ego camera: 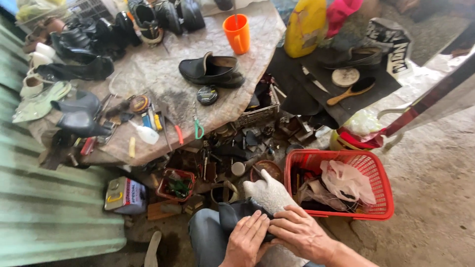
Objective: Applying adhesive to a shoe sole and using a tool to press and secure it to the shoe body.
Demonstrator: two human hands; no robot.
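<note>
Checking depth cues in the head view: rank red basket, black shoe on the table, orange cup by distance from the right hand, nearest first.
From the right hand:
1. Red basket, just right of the hand, on the floor.
2. Black shoe, up on the table, mid-frame.
3. Orange cup, beyond the shoe, near the table's far edge.

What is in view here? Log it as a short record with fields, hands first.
left hand: flat on a dark shoe in the lap
right hand: on the same shoe, beside the left hand
grip: both rest on it; no closed grip visible
under shoe: white speckled cloth
right of hands: red basket with plastic bags
table: black shoe, orange cup, scissors
</note>
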